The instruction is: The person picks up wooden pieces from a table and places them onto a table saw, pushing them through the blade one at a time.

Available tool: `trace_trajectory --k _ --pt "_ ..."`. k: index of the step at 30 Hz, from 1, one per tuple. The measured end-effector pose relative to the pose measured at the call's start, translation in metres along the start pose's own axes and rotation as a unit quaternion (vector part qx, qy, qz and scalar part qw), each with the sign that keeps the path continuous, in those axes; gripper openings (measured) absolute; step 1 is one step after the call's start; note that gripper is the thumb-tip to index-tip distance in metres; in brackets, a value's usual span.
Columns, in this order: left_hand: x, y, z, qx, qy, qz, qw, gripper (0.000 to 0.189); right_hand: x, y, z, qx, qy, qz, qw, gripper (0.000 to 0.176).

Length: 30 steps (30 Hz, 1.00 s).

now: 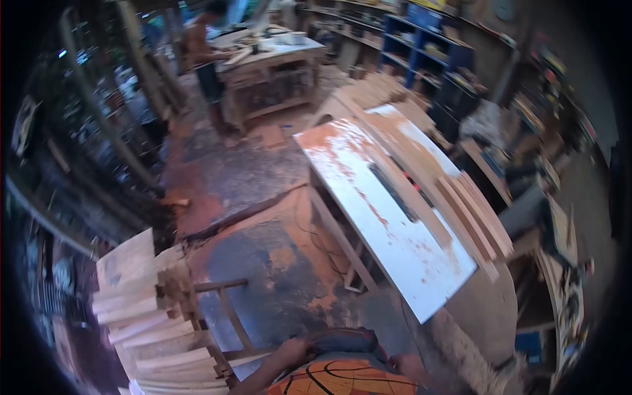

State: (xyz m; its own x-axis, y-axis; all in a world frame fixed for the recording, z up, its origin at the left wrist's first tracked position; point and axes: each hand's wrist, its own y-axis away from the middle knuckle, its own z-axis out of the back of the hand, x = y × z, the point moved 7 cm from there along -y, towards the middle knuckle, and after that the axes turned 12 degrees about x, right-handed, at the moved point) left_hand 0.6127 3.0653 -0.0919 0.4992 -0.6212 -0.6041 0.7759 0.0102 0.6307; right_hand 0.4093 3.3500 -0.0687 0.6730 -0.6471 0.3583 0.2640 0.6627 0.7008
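My left hand (293, 349) is low at the bottom edge, against the dark cloth at my waist (342, 341), above an orange patterned shirt (342, 380). My right hand (409, 366) rests by my right hip, close to the near corner of the white table-saw top (395, 243). Neither hand holds a tool or a piece of wood that I can see. The fingers of both hands are blurred and partly hidden. Several long wooden strips (461, 204) lie along the far side of the saw top, beside its blade slot (394, 191).
A stack of cut planks (151, 316) sits on a wooden stand at lower left. Another person (204, 52) stands at a workbench (276, 66) at the back. Blue shelves (428, 39) and cluttered shelving line the right wall. The concrete floor (263, 263) lies between.
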Motion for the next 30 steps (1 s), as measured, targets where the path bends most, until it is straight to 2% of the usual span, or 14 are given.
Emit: trace_trajectory --k 1,3,5,9,11,14,15,17,21,23,24,26,28,30 --pt "0.006 0.003 -0.003 0.01 0.008 0.008 1.0 0.031 -0.008 -0.007 -0.005 0.029 -0.027 -0.017 0.999 0.02" --pt "0.011 0.016 -0.003 -0.009 0.007 0.015 1.0 0.029 -0.008 -0.023 0.002 0.031 -0.021 0.012 0.999 0.023" --pt "0.022 0.019 -0.015 0.021 0.046 0.06 0.997 0.032 0.016 -0.022 0.022 0.017 -0.122 0.023 0.992 0.035" --pt "0.013 0.006 -0.012 -0.007 0.046 0.052 0.998 0.036 -0.008 -0.057 0.008 0.014 -0.095 0.045 0.994 0.029" --pt "-0.011 0.004 0.016 0.004 0.083 0.048 0.995 0.042 -0.017 -0.077 0.01 0.029 -0.131 0.08 0.988 0.025" --pt "-0.017 -0.007 0.037 -0.092 0.139 0.041 0.985 0.045 0.005 -0.08 0.061 0.045 -0.18 0.124 0.975 0.02" --pt "-0.015 -0.014 0.042 -0.098 0.14 0.044 0.984 0.045 0.011 -0.084 0.076 0.046 -0.176 0.129 0.975 0.02" --pt "0.004 -0.028 0.045 -0.132 0.222 0.1 0.961 0.046 0.024 -0.089 0.097 0.061 -0.125 0.18 0.974 0.017" --pt "0.0 -0.029 0.089 -0.158 0.159 0.157 0.962 0.045 0.023 -0.118 0.118 0.112 -0.096 0.151 0.977 0.027" --pt "-0.005 -0.023 0.096 -0.17 0.187 0.165 0.953 0.044 0.024 -0.127 0.132 0.074 -0.109 0.157 0.979 0.027" --pt "-0.008 -0.023 0.109 -0.181 0.2 0.156 0.95 0.044 0.029 -0.133 0.139 0.087 -0.099 0.156 0.979 0.027" --pt "-0.002 -0.032 0.11 -0.194 0.228 0.136 0.945 0.043 0.053 -0.14 0.166 0.002 -0.096 0.219 0.971 0.026" --pt "0.004 -0.036 0.117 -0.209 0.246 0.115 0.94 0.043 0.078 -0.152 0.184 -0.014 -0.093 0.239 0.966 0.024" --pt "0.005 -0.042 0.128 -0.21 0.202 0.12 0.949 0.043 0.1 -0.167 0.201 -0.028 -0.092 0.261 0.961 0.021"
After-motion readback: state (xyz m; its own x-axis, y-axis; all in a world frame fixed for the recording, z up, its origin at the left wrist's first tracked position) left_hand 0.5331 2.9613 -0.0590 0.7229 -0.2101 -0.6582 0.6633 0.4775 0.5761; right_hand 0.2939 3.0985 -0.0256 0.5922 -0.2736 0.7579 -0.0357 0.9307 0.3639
